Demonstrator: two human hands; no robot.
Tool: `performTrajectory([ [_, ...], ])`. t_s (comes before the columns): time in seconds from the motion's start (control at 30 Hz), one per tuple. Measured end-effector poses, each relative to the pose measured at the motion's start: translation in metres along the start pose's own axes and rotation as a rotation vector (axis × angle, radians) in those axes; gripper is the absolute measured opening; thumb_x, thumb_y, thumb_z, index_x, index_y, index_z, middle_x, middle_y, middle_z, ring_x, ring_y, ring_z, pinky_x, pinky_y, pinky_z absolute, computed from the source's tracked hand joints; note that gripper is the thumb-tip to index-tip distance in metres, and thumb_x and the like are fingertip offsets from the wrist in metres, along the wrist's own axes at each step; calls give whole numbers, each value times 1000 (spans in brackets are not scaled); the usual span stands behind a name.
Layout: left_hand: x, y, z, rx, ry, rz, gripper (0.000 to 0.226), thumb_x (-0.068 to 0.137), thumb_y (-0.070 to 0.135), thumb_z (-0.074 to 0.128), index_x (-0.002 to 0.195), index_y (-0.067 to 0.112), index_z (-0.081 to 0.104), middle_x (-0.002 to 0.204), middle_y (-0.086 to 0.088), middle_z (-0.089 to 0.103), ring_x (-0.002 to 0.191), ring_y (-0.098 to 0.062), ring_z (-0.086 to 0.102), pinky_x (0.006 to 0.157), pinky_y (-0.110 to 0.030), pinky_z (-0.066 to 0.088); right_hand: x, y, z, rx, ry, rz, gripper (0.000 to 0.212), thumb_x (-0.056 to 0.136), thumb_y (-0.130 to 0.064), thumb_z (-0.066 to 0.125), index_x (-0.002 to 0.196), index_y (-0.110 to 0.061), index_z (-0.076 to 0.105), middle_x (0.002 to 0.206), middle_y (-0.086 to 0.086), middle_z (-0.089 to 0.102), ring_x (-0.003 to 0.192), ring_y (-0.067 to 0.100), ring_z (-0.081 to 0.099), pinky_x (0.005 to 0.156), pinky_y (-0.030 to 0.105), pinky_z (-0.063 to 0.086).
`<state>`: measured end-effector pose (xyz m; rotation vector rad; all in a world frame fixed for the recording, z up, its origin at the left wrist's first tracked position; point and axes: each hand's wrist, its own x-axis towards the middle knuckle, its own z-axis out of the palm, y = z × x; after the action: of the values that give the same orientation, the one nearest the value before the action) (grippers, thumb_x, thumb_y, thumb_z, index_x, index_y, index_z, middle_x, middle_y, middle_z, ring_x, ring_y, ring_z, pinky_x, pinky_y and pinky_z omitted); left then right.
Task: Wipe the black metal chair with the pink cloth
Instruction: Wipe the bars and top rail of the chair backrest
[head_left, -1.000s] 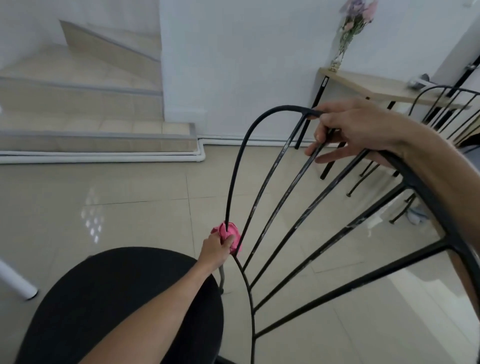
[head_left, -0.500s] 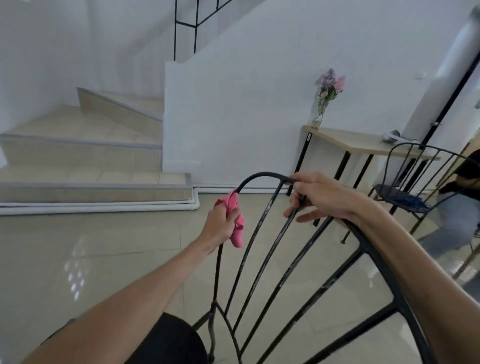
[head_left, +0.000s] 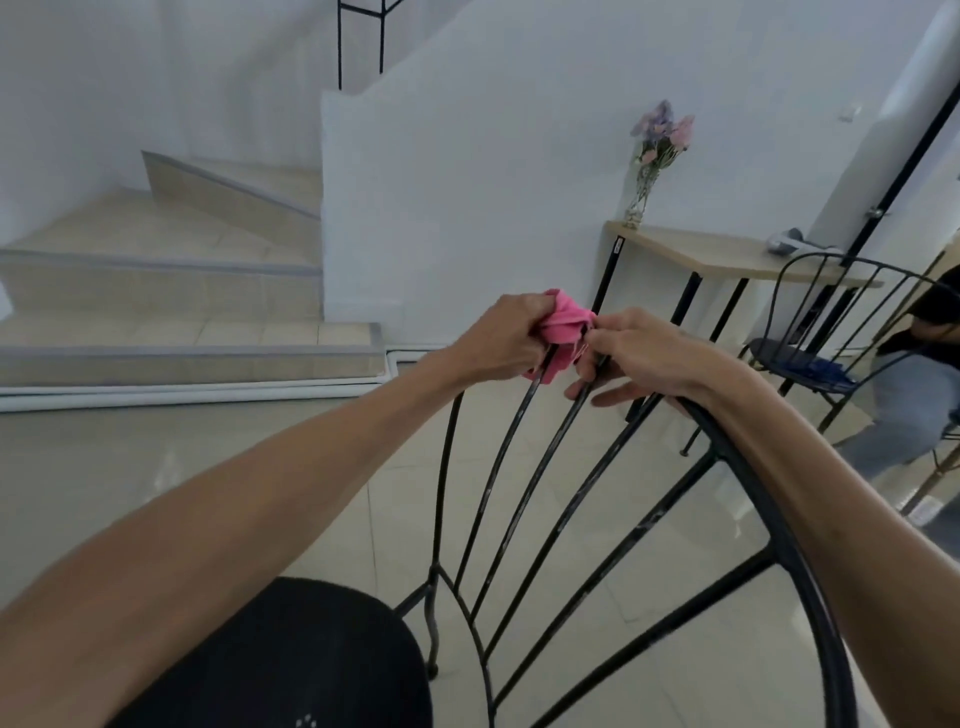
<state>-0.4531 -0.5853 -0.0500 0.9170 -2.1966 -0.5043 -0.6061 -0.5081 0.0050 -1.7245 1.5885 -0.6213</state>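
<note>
The pink cloth (head_left: 563, 332) is bunched over the top rail of the black metal chair (head_left: 322, 660), where the thin back spokes meet the curved frame. My left hand (head_left: 498, 338) grips the cloth, fingers curled tight round it and the rail beneath. My right hand (head_left: 639, 348) sits just beside it, touching the cloth; its thumb and forefinger curl round the same rail while the lower fingers reach out across the spokes. The round black seat is below my left forearm. Beyond the chair, a wooden table (head_left: 727, 257) stands against the white wall with a vase of flowers (head_left: 654, 156), a second black chair (head_left: 810, 332) beside it, and tiled stairs (head_left: 156, 270) to the left
</note>
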Motion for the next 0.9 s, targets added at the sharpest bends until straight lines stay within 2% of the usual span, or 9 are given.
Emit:
performTrajectory([
  [0.07,1,2,-18,-98,-156,-67,30,89,-13,52,109,4,66,96,-9,67,84,-20,63,73,-32,51,-1,0,-1,-4,6,6,31,107,-11,35,91,-7,61,65,0,69,82,20,76,76,37,61],
  [0.13,5,4,-38,-205,-344,-94,32,91,-9,53,98,19,66,89,-2,65,79,-14,61,69,-27,52,-1,-2,0,-12,11,4,29,106,-10,37,95,-5,63,63,-1,70,79,19,75,74,37,61],
  [0.23,7,-1,-48,-251,-431,-82,30,94,-5,54,101,22,67,93,3,67,86,-12,62,81,-28,52,-2,-2,1,6,2,12,29,106,-10,36,92,-7,61,62,1,69,70,14,75,72,34,61],
  [0.33,9,-9,-38,-222,-337,-53,26,99,5,59,99,28,70,89,8,73,88,-17,68,91,-44,56,-2,-2,1,21,6,10,30,107,-10,34,90,-10,59,70,5,66,75,17,75,74,35,60],
  [0.43,8,-19,-29,-171,-198,-2,22,99,19,64,92,39,69,85,8,74,82,-16,70,84,-38,57,0,-1,2,28,7,3,30,107,-11,35,93,-10,61,68,3,67,85,24,74,78,39,60],
  [0.57,6,-31,-2,219,88,122,13,98,23,60,102,12,68,86,-5,72,78,-29,67,69,-42,53,-2,0,2,35,-6,-14,29,108,-12,32,106,-17,61,65,2,64,86,23,74,73,35,59],
  [0.67,9,-43,9,366,194,-17,26,101,29,54,114,7,60,99,-12,73,89,-38,68,73,-44,54,-3,0,0,59,0,-4,27,108,-12,32,113,-13,58,67,3,62,80,19,74,71,34,60],
  [0.8,-27,-87,34,-44,219,-321,24,104,31,52,108,7,57,102,-10,72,91,-28,69,93,-45,54,-1,-1,2,97,-4,16,25,108,-12,33,119,-7,55,72,7,62,85,24,74,77,39,59],
  [0.9,-48,-104,71,-187,353,-413,21,105,26,51,104,6,58,94,-3,69,89,-22,68,88,-30,54,-1,2,-1,76,-4,4,24,107,-13,35,118,-10,57,73,7,64,88,25,76,77,40,60],
])
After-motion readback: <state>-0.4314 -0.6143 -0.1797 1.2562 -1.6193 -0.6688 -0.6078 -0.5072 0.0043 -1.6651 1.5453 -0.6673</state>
